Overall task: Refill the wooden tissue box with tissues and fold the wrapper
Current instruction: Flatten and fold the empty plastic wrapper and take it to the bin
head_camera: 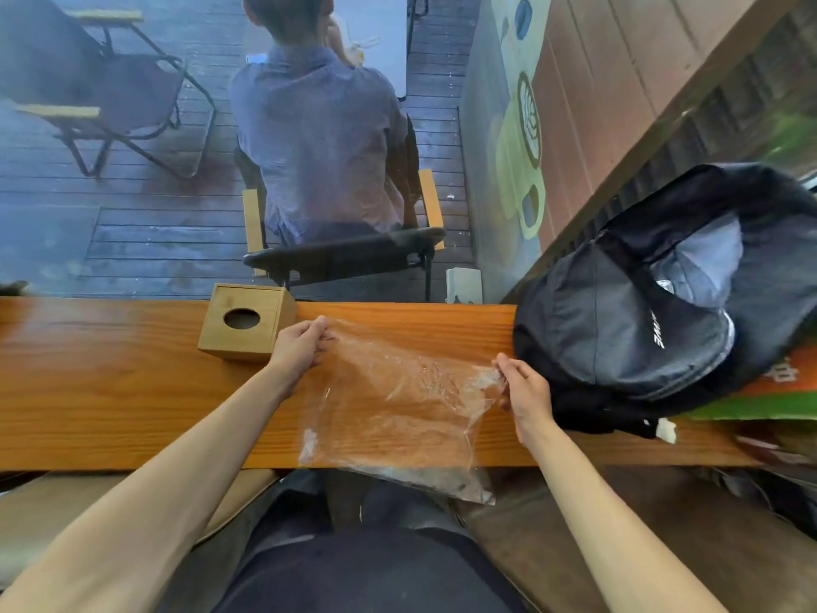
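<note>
A clear plastic wrapper [398, 409] lies spread flat on the wooden counter [110, 391], its near edge hanging over the counter's front. My left hand [300, 347] pinches the wrapper's far left corner. My right hand [524, 389] pinches its crinkled right edge. The wooden tissue box [245, 323] stands just left of my left hand at the counter's far edge, its lid on; the round hole on top looks dark, with no tissue sticking out.
A black and grey backpack [654, 320] fills the counter's right end, touching my right hand's side. Behind the glass a person [318, 139] sits in a chair with their back to me. Green and orange packaging [760, 404] lies under the backpack.
</note>
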